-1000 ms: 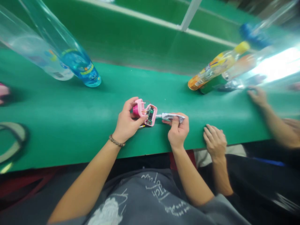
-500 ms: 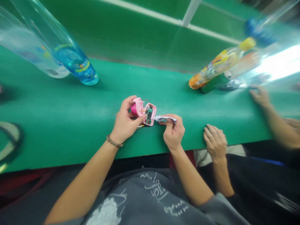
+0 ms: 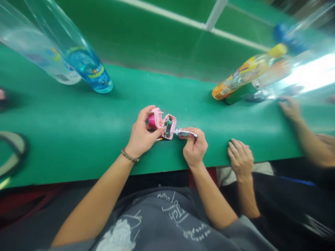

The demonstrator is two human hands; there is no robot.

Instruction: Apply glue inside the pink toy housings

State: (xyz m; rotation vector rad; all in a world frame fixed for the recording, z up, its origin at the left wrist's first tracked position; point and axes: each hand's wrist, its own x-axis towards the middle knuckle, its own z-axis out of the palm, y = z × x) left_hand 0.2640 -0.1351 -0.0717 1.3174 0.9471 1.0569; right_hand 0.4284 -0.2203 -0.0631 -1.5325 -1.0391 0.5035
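Note:
My left hand (image 3: 140, 136) is closed around a small pink plastic device (image 3: 157, 118) whose casing lies opened in two halves. Thin wires run between the halves, and a green circuit board (image 3: 168, 126) shows inside the right-hand one. My left thumb presses at that half's near edge. Pinched in my right hand (image 3: 195, 148) is a small squeeze tube (image 3: 186, 132), white with dark markings. Its narrow white nozzle points left and meets the right rim of the casing; whether anything comes out is too small to tell. A thin yellow-and-dark item (image 3: 158, 140) shows below the device, partly hidden.
Tall plastic bottles, one of them blue (image 3: 98, 78), stand on the green table (image 3: 146, 87) at the left. An orange-and-yellow bottle (image 3: 230, 85) stands at the right, beside others. Another person's hand (image 3: 240, 157) rests at the table edge; more hands are farther right.
The whole view has shifted slightly. Both hands, the pink device and the tube keep nearly the same positions relative to each other.

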